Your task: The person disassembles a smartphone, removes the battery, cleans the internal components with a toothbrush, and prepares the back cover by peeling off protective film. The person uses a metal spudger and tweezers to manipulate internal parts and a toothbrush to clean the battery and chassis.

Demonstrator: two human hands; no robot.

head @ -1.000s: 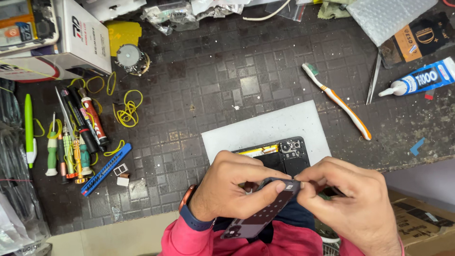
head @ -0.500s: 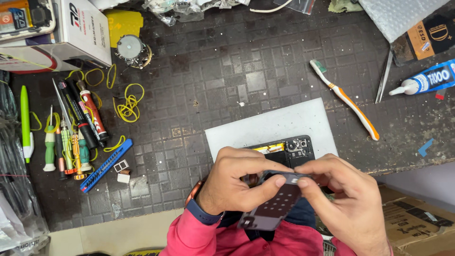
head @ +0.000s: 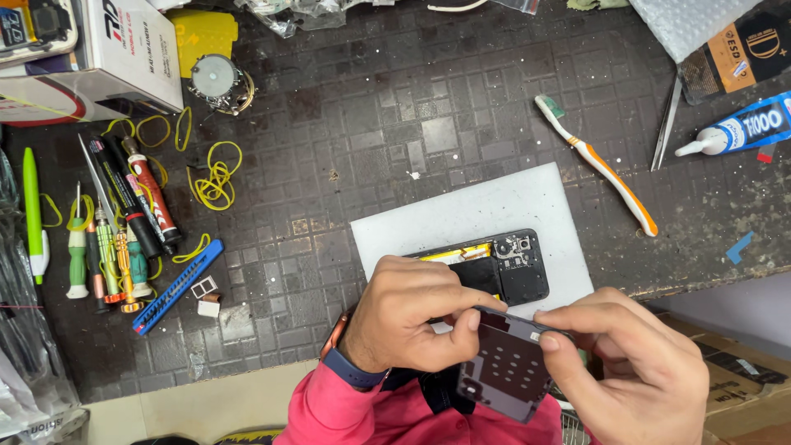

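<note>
Opened phone (head: 503, 268) on mat (head: 461, 214), toothbrush (head: 597, 162) right

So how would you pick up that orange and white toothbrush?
Probably by the middle of the toothbrush handle, coming straight down from above. It lies flat and slanted on the dark mat with bare space on both long sides, so fingers can pinch across its thin width. The bristle head points up and left.
</note>
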